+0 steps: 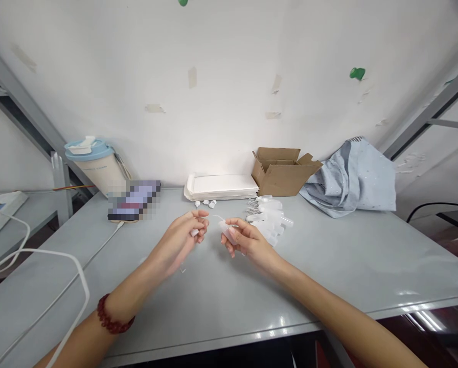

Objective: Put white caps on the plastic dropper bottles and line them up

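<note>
My left hand (190, 230) is closed, its fingertips pinching one end of a thin white cord (215, 216). A small white bit (194, 232) shows among its curled fingers. The cord bends across to a small translucent white piece (226, 231), which my right hand (244, 237) pinches between thumb and fingers. Fingers partly cover this piece, so its exact kind is unclear. Just behind my right hand lies a pile of similar translucent white pieces (271, 214), with thin loops at their left side. Several small white lumps (206, 203) rest on the table beyond my left hand.
At the back stands a stack of white flat trays or cards (221, 188), beside an open cardboard box (282, 179). Light blue cloth (355, 179) lies at the right. A phone (135, 202) on a cable and a blue-lidded cup (94, 166) are at the left of the grey table (221, 306).
</note>
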`<state>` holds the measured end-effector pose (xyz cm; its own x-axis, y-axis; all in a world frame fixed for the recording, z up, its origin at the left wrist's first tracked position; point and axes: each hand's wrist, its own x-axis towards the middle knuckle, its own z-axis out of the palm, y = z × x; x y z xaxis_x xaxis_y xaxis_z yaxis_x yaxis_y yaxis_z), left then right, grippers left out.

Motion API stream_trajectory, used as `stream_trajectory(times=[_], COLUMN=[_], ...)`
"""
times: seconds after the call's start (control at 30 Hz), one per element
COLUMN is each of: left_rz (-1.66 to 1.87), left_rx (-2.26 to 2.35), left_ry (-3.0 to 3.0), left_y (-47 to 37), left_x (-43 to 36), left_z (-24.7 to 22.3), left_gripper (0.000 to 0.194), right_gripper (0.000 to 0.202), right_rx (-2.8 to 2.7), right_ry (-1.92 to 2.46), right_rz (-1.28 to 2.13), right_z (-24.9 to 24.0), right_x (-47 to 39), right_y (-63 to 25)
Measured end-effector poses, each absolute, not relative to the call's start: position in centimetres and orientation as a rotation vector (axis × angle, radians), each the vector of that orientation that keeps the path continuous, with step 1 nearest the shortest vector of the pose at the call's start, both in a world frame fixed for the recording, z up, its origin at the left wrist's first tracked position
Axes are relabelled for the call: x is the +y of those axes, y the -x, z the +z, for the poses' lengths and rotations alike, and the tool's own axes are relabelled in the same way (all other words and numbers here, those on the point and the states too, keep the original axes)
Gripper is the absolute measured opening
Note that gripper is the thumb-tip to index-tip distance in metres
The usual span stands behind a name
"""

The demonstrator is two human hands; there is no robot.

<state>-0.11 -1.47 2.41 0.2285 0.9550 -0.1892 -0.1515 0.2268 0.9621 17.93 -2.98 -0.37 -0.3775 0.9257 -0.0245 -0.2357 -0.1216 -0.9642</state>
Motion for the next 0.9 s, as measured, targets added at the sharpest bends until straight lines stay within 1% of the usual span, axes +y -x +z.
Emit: stream_trajectory(times=[0.1,0.2,0.23,0.37,0.53,0.7,0.9], left_rz=[0.914,0.853,0.847,0.834,0.874,0.851,0.776], left_rx=[0.915,0.924,0.952,1.14,1.158,1.082,1.012], left_ry=[-0.808,-0.901,-0.979,-1.329,-1.529,-1.476,-1.412], left_y=[0.4,0.4,0.3,-0.3,-0.6,-0.3,-0.2], left_x=[-1.1,-1.1,-1.2,-1.9,-2.2,-2.0,-1.9], left_z=[2.3,2.1,2.1,2.4,2.6,2.4,2.5], left_gripper=[0.025,0.012,0.012,0.024,0.024,0.023,0.019], right_gripper=[0.035,0.034,0.034,0.036,0.036,0.033,0.036], right_rx=[-1.208,-1.222,-1.234,-1.308,-1.354,-1.423,-1.416], right_ry=[0.858,0.858,0.86,0.869,0.864,0.85,0.849], right_rz=[1.677,1.669,1.655,1.609,1.616,1.596,1.589], right_z=[-0.5,-0.5,-0.5,-0.5,-0.5,-0.4,-0.2], right_x=[-2.9,-3.0,-3.0,-3.0,-3.1,-3.4,-3.7], right_y=[-17.9,-17.9,-17.8,-17.7,-17.6,-17.6,-17.5])
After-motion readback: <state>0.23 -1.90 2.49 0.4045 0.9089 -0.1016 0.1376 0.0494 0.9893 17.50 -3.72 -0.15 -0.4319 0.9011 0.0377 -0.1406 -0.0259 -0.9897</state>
